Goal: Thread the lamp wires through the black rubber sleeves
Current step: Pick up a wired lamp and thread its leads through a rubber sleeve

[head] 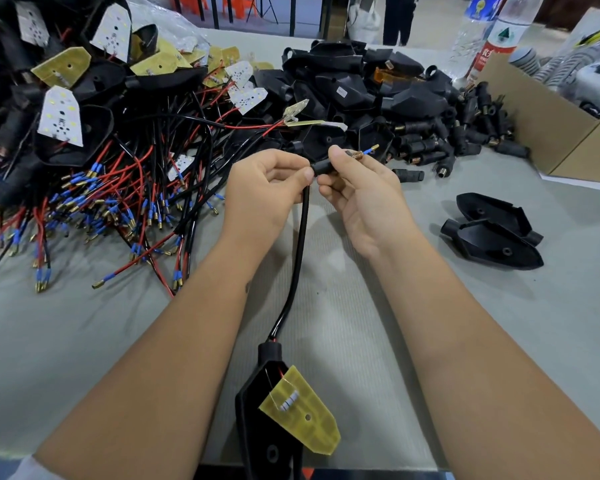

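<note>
My left hand (267,188) pinches the black lamp wire (300,244) just below a black rubber sleeve (323,168). My right hand (357,188) grips that sleeve, and a brass threaded end with a blue terminal (364,153) sticks out past its fingers. The wire runs down toward me to a black lamp housing (257,410) with a yellow circuit board (302,414) lying near the table's front edge.
A big heap of wired lamp housings (84,133) fills the left. Empty black housings (347,81) and loose rubber sleeves (465,133) are piled at the back right beside a cardboard box (548,133). Two housings (496,230) lie to the right. Water bottles (492,32) stand behind.
</note>
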A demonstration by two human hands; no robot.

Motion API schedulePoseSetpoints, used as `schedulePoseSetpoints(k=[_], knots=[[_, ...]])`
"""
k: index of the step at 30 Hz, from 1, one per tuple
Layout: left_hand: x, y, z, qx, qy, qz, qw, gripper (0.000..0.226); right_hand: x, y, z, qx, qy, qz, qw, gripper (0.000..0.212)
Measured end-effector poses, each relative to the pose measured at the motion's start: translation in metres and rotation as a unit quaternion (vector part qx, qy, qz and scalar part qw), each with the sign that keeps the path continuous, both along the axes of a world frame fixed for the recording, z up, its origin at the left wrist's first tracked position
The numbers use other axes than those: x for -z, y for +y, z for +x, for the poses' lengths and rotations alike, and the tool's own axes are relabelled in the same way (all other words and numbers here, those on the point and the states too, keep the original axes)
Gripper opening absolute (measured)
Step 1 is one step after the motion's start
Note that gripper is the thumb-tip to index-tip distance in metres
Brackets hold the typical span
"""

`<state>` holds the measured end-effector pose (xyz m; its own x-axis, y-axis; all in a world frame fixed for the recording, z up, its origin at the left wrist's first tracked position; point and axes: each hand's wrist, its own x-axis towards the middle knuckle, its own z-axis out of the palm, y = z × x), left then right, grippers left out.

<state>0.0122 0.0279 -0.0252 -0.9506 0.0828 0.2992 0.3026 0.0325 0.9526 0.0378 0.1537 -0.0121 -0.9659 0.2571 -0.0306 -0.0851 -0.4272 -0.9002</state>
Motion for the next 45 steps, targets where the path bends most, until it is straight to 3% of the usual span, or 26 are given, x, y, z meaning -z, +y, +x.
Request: schedulePoseSetpoints(k=[3,8,14,24,32,38,45], knots=[[0.000,0.001,0.000,-0.004,-0.020,0.013,1.000,0.007,0.000,0.001,-0.001,0.004,-0.002,-0.009,1.000,0.012],[-0.002,0.004,0.000,0.000,-0.056,-0.029,0.998,0.021,0.000,0.002,-0.003,0.016,-0.004,-0.024,1.000,0.013],[-0.004,0.004,0.001,0.009,-0.043,-0.064,0.997,0.023,0.001,-0.001,-0.003,-0.006,-0.002,0.045,0.999,0.015],[-0.003,0.006,0.001,0.019,-0.066,-0.055,0.996,0.021,0.001,0.005,-0.003,0.036,-0.007,0.006,0.999,0.013],[-0.003,0.007,0.008,0.036,-0.017,-0.094,0.995,0.005,0.003,0.008,-0.004,0.034,-0.012,-0.005,0.999,0.012],[-0.005,0.007,0.010,0.048,-0.004,-0.094,0.994,0.006,0.003,0.005,-0.004,0.021,-0.008,0.037,0.999,0.014],[-0.003,0.011,0.011,0.051,-0.008,-0.128,0.990,0.003,0.003,0.007,-0.005,0.044,-0.013,0.013,0.999,0.014]])
